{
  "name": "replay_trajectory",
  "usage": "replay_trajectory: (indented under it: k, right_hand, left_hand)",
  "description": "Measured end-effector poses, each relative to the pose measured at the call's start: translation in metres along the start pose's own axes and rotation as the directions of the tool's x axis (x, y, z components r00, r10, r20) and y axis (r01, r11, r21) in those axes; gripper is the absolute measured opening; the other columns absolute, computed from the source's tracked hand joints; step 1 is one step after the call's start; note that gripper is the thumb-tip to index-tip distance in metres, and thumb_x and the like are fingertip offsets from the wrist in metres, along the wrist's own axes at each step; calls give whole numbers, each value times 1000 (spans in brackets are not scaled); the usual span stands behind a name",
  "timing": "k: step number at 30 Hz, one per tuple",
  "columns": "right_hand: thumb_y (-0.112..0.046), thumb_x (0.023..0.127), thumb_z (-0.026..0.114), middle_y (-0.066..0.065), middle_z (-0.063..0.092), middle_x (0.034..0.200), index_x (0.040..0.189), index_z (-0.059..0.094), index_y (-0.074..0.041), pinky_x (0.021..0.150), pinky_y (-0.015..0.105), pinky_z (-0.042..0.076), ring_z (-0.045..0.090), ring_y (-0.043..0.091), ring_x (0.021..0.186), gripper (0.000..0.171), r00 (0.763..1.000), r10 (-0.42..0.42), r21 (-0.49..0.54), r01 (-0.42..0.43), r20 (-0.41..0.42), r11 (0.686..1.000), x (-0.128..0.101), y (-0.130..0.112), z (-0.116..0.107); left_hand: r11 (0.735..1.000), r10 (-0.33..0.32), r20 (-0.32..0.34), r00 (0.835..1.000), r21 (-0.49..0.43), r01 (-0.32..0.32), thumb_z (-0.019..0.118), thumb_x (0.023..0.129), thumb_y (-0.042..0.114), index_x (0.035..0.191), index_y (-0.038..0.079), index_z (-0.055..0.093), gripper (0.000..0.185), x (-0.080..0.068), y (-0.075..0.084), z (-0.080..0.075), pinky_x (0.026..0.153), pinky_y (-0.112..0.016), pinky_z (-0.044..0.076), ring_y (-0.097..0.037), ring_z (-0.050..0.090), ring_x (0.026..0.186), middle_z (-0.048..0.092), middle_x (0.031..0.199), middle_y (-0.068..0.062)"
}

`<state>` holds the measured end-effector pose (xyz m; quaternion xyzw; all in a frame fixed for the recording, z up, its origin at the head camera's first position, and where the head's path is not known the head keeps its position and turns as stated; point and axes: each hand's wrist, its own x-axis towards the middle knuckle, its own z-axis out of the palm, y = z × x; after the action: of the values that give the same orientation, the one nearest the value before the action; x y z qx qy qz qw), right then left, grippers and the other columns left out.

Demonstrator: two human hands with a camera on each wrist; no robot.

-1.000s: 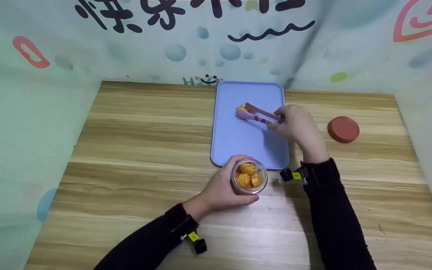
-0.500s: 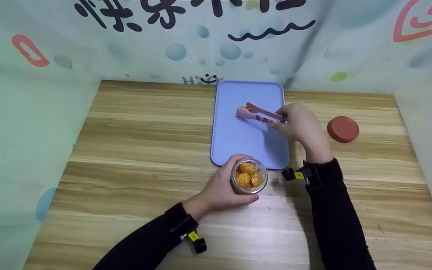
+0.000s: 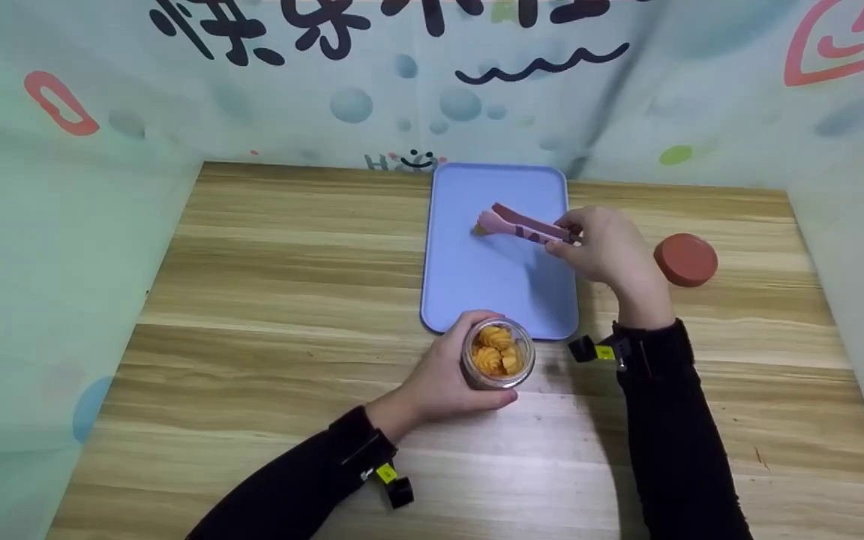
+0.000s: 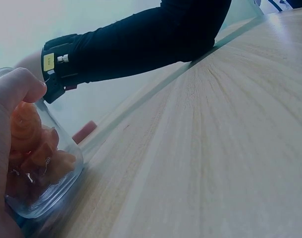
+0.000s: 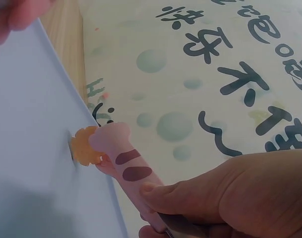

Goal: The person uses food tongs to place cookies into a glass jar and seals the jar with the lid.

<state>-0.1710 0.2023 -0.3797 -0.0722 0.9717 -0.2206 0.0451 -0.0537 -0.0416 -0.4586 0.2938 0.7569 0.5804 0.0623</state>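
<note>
My left hand (image 3: 443, 375) grips a clear glass jar (image 3: 529, 369) holding several orange, swirled cookies (image 3: 493, 351). In the left wrist view the jar (image 4: 62, 186) is seen from the side, with fingers around it. My right hand (image 3: 608, 247) holds small pink tongs (image 3: 526, 227) with dark stripes over the blue tray (image 3: 503, 292). By the tongs' tips is one orange cookie (image 5: 84, 146), at the tray's surface. From the head view most of this cookie is hidden by the tongs; whether they still pinch it I cannot tell.
A round reddish-brown lid (image 3: 687, 259) lies on the wooden table (image 3: 289, 285), right of the tray. A printed curtain (image 3: 289, 112) hangs behind the table's far edge and along its sides.
My right hand has shifted slightly right. The tongs have turned a little, and the cookie now shows below their tips instead of between them. The left hand and jar stay put.
</note>
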Motion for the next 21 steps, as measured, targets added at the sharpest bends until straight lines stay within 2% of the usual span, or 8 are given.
replay_trajectory:
  k: [8, 14, 21]
  right_hand:
    - [-32, 85, 67, 6, 64, 88, 104, 70, -14, 60, 31, 35, 50, 23, 73, 26, 1000, 13, 25, -14, 2, 1000, -6, -2, -6]
    - [-35, 86, 66, 5, 63, 88, 106, 69, -17, 57, 31, 34, 46, 22, 65, 27, 1000, 19, 55, -18, -4, 998, -13, -5, -18]
    - [-39, 86, 67, 3, 64, 91, 106, 70, -20, 48, 30, 40, 50, 19, 60, 28, 999, -33, 116, 37, -41, 993, -32, -9, -36]
  left_hand:
    - [1000, 9, -6, 1000, 8, -9, 88, 63, 27, 134, 14, 39, 87, 0, 0, 0, 106, -30, 44, -7, 55, 115, 56, 127, 4]
    - [1000, -9, 0, 1000, 9, 9, 88, 63, 28, 134, 16, 39, 87, 0, 0, 0, 106, -31, 44, -6, 55, 116, 56, 127, 5]
    - [1000, -26, 11, 1000, -11, 26, 88, 64, 27, 135, 17, 39, 87, -1, 0, 1, 106, -30, 44, -6, 55, 116, 55, 127, 5]
